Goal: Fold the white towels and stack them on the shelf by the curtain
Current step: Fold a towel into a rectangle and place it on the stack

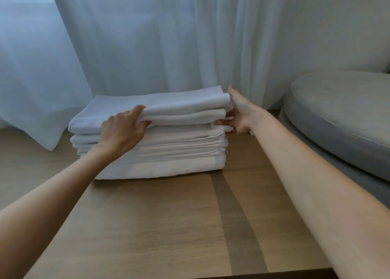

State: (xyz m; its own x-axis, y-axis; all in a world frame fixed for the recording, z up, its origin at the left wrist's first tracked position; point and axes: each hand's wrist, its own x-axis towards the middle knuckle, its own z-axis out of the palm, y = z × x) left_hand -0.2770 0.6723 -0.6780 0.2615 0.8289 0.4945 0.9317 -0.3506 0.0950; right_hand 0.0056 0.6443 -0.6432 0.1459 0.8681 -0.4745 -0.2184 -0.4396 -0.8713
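Folded white towels sit in a neat stack (168, 152) on the wooden shelf (158, 226), right up against the sheer curtain (168, 36). The left hand (122, 129) grips the near edge of the thick top towel (168, 103), fingers curled under its fold. The right hand (240, 112) is at the towel's right end, thumb up, fingertips tucked beneath, so it seems to clasp it, though the towel hides the grip. A grey cushion (341, 118) lies to the right.
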